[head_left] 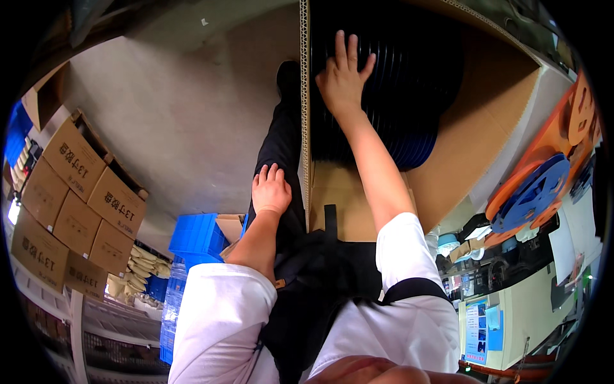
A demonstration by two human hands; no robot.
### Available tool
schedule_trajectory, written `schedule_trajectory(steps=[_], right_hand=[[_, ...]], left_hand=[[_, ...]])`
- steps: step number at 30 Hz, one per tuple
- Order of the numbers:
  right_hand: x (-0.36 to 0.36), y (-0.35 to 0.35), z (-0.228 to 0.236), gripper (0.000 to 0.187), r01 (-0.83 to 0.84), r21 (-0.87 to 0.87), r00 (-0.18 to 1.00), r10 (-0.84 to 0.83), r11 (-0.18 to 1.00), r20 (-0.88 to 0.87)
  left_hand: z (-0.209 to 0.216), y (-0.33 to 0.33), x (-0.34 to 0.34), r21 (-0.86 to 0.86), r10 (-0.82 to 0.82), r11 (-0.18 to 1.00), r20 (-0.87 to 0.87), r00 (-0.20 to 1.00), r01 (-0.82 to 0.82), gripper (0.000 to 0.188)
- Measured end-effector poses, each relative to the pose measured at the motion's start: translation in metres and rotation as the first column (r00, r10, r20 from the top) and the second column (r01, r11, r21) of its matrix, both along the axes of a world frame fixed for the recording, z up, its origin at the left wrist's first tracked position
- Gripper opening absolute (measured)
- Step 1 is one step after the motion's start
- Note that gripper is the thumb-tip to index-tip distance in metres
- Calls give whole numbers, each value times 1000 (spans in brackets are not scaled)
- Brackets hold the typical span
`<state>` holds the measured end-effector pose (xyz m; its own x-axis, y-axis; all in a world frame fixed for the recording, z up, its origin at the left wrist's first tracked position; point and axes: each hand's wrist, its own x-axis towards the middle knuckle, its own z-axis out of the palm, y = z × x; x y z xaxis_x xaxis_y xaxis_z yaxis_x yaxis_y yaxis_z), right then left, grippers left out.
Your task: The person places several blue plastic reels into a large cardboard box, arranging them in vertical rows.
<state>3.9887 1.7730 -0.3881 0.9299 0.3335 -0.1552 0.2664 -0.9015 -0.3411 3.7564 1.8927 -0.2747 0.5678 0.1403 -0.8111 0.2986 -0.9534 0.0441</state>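
My left hand [272,190] rests flat on my left thigh in black trousers, its fingers stretched out, holding nothing. My right hand [343,80] reaches down into a large open cardboard box [480,137]. Its fingers are spread over a row of thin black discs [412,73] packed on edge side by side. Some fingers seem to touch the discs' rims, though the dark interior hides the exact contact. The lower discs [412,150] show bluish edges. Bare cardboard shows at the near end of the box.
Closed cardboard cartons [77,221] are piled at the left. Near my left elbow are blue plastic crates [195,237]. An orange machine part carrying a blue reel [534,192] stands at the right, with a pale cabinet [527,317] closer in.
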Motion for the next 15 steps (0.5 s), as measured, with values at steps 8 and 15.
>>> schedule_trajectory(steps=[8, 15], right_hand=[[-42, -6, 55, 30, 264, 299, 961, -223, 917, -165], [-12, -28, 22, 16, 275, 194, 958, -285, 942, 24]], left_hand=[[-5, 1, 3, 19, 1, 1000, 14, 1000, -2, 31], [0, 3, 0, 8, -27, 1000, 17, 999, 27, 30]])
